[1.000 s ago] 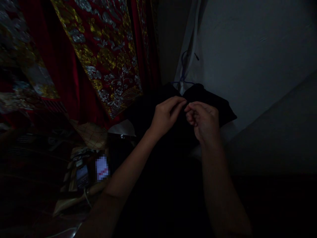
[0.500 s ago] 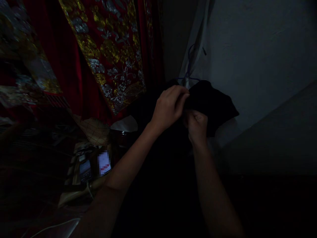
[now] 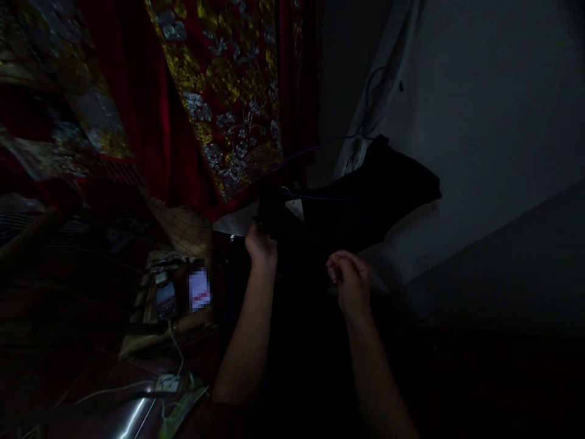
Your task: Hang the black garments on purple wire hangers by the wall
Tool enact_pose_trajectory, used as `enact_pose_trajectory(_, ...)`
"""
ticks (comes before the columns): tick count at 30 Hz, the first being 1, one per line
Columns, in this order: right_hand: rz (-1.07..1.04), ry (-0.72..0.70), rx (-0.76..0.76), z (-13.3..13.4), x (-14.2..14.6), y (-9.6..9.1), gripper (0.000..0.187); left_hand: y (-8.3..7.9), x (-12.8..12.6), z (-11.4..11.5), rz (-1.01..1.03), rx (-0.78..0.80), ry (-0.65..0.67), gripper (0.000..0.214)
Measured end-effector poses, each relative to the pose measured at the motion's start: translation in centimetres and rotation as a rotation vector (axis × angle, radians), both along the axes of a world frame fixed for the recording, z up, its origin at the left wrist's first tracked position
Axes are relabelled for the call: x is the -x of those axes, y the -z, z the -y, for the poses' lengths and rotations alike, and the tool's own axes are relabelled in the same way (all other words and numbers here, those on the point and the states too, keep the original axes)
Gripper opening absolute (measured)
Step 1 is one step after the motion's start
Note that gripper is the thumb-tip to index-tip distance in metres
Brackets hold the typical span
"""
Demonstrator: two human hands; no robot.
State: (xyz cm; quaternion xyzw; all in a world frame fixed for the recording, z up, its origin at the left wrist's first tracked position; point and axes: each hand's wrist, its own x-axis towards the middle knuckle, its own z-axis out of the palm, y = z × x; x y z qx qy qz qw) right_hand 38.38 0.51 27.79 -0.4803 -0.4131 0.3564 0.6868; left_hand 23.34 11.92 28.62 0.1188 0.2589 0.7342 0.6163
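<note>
A black garment [image 3: 388,189] hangs in the dark on a thin purple wire hanger [image 3: 320,145]. Its right shoulder is still over the wire, while its left part sags below the hanger's left arm. My left hand [image 3: 262,244] is closed on the garment's left side. At its lower edge, my right hand [image 3: 351,277] is curled shut, apparently gripping the dark cloth; the fold in its fingers is hard to see. A small white tag [image 3: 295,209] shows near the neckline, between my hands.
Red cloth with gold and silver embroidery [image 3: 237,91] hangs at upper left. Below it, a phone [image 3: 165,300] and a lit, blurred screen [image 3: 200,288] lie on a small stand. Cables run to a power strip [image 3: 183,408] lower down. A pale wall [image 3: 493,122] is at right.
My left hand has moved from the neckline down and left, pulling the garment's left side off the hanger arm. My right hand has dropped lower. The white tag has come into view.
</note>
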Motion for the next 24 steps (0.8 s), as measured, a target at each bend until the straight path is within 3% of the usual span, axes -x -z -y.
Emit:
enact_pose_trajectory(3, -0.053, 0.07, -0.014, 0.2, -1.0, -0.4, 0.022, 2.6, -1.7, 1.3, -0.163, 0.033, 0.018, 0.023)
enact_pose_trajectory(6, 0.04, 0.051, 0.035, 0.0, -2.0, -0.5, 0.025, 3.1, -3.1, 2.3, -0.298, 0.018, 0.084, 0.018)
enact_pose_trajectory(9, 0.228, 0.064, 0.093, -0.1, -2.5, -0.4, 0.026, 2.1, -4.6, 3.7, -0.379, -0.052, 0.158, 0.019)
enact_pose_trajectory(12, 0.316, 0.061, 0.05, -0.2, -2.4, 0.0, 0.022, 0.6, -6.2, 5.6, -0.543, -0.289, 0.256, 0.028)
enact_pose_trajectory(18, 0.108, -0.01, -0.027, -0.2, -2.8, 1.7, 0.039, -3.0, -7.6, 8.1, -0.992, -0.827, 0.37, 0.028)
enact_pose_trajectory(21, 0.155, -0.056, 0.054, 0.3, -3.8, 0.2, 0.033, -4.1, -7.0, 7.1, -1.098, -0.984, 0.365, 0.025)
enact_pose_trajectory(24, 0.378, -0.233, 0.181, 1.0, -5.3, -3.6, 0.02, -3.5, -5.7, 5.3, -1.125, -0.969, 0.605, 0.046)
